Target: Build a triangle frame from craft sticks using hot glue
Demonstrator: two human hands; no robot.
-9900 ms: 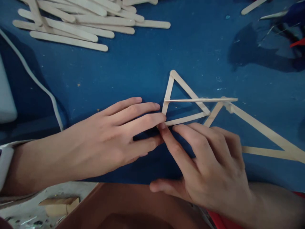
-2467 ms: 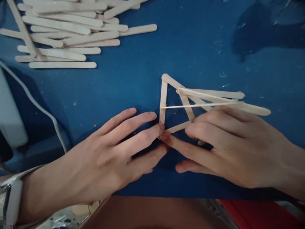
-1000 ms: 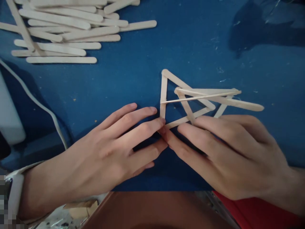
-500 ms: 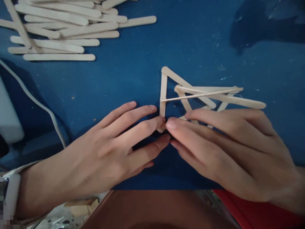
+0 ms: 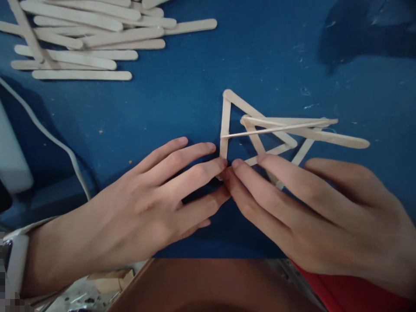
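Two joined triangles of wooden craft sticks (image 5: 225, 119) lie on the blue table, with thin sticks running across between them. My left hand (image 5: 159, 195) pinches the near-left corner of the left triangle, its index fingertip on top and its thumb close below. From the other side, my right hand (image 5: 318, 212) brings its fingertips to that same corner. Other fingers of my right hand rest over the lower stick (image 5: 276, 152). My fingertips hide most of the joint. A long stick (image 5: 344, 138) points out to the right above my right hand.
Loose craft sticks (image 5: 81, 75) lie piled at the far left of the blue table (image 5: 169, 104). A white cable (image 5: 61, 145) curves beside a white object (image 5: 13, 151) at the left edge. A dark shadow falls at the upper right. Red fabric (image 5: 338, 286) shows below.
My right hand has shifted its fingers at the corner, and a lower finger now reaches the joint. The stick frame sits slightly further right in view. My left hand stays nearly still.
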